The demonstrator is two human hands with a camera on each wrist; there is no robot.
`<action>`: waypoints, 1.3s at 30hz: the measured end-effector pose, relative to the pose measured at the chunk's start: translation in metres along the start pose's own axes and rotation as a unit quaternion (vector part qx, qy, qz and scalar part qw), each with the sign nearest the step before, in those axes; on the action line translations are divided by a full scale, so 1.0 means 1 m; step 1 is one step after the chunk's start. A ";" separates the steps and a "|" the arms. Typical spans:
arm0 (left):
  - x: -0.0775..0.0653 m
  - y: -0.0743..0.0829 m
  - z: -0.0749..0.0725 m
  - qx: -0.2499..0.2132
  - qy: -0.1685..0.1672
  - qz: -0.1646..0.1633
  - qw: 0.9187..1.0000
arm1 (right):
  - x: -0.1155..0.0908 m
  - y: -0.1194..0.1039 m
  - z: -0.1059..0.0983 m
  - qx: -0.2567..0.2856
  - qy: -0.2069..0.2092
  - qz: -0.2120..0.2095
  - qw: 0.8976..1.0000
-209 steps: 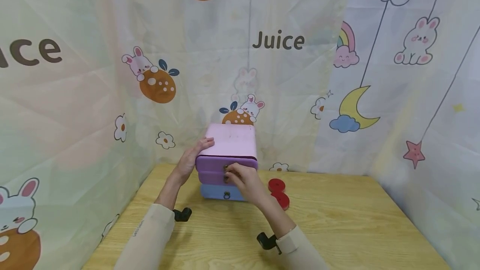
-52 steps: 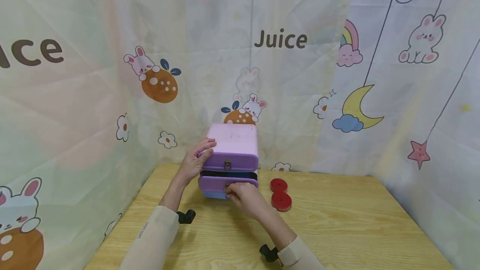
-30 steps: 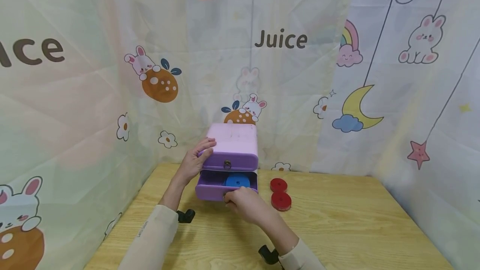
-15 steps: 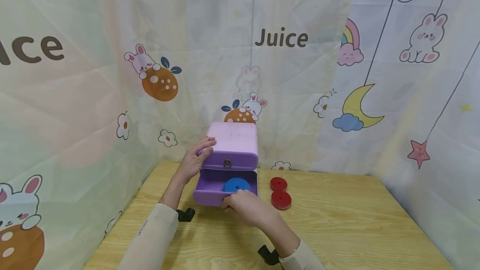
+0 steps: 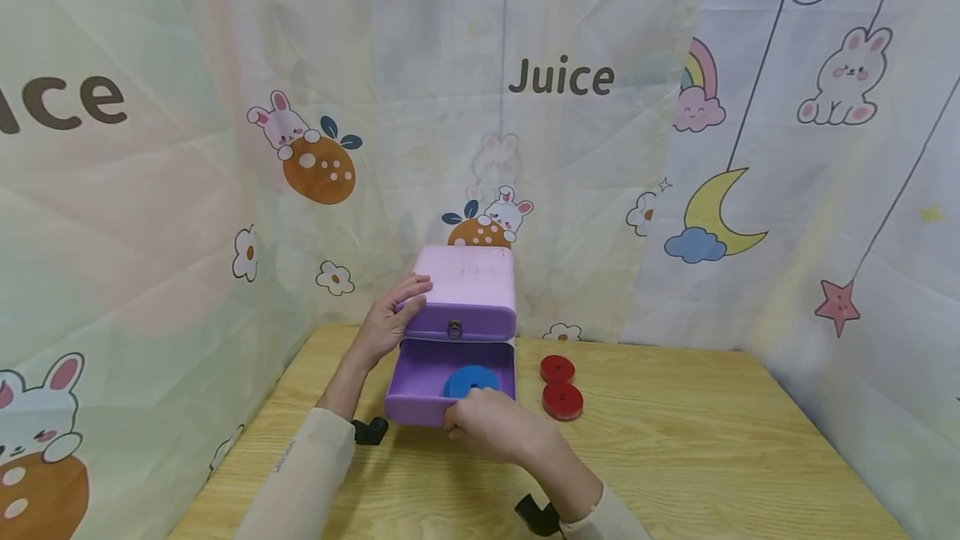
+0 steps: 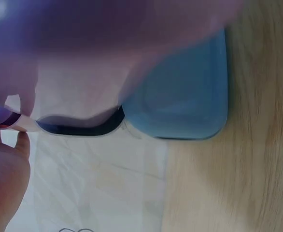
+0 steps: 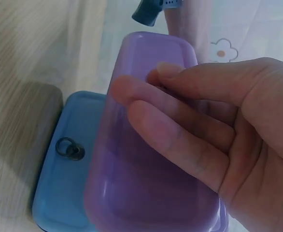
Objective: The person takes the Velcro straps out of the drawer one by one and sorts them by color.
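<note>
A small drawer cabinet (image 5: pixel 465 273) with a pink top stands on the wooden table. Its purple top drawer (image 5: pixel 480 323) is flush, with a ring pull on the front. Below, the purple middle drawer (image 5: pixel 412 411) stands far out, and a flat blue disc (image 5: pixel 468 378) with a small centre hole lies in it. My right hand (image 5: pixel 502 432) pinches that drawer's pull, which the fingers hide. My left hand (image 5: pixel 386 319) rests on the cabinet's upper left edge, fingers laid over the top, thumb at the front. The blue bottom drawer (image 7: pixel 74 188) is in, its ring pull hanging.
Two flat red discs (image 5: pixel 562 400) lie close together on the table, right of the cabinet. Printed cloth (image 5: pixel 577 190) walls the table in behind and at both sides. Black camera mounts (image 5: pixel 536 515) stick out at the wrists.
The top drawer, slightly out seven seconds ago, is now flush. My right hand moved down to the middle drawer and drew it outward, exposing the blue disc. My left hand stays on the cabinet.
</note>
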State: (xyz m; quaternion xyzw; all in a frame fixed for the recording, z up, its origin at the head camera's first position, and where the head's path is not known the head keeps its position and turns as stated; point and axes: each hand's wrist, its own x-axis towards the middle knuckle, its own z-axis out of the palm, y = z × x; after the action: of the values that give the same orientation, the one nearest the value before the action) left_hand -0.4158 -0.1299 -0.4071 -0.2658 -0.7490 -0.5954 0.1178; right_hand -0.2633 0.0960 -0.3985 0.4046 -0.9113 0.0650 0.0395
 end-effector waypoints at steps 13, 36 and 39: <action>0.001 0.000 0.000 0.000 -0.009 0.015 1.000 | -0.002 -0.007 -0.001 -0.014 -0.022 0.005 1.000; -0.001 0.001 -0.001 0.009 -0.004 0.007 1.000 | -0.017 0.044 -0.024 0.218 0.175 -0.019 0.960; -0.001 0.001 0.000 0.007 -0.005 0.005 1.000 | -0.017 0.051 -0.021 0.232 0.168 0.007 0.958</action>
State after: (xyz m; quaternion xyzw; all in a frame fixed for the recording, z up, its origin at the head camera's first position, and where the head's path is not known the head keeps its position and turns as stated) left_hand -0.4147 -0.1300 -0.4066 -0.2721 -0.7521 -0.5883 0.1190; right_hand -0.2896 0.1452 -0.3847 0.3796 -0.8542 0.3421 0.0961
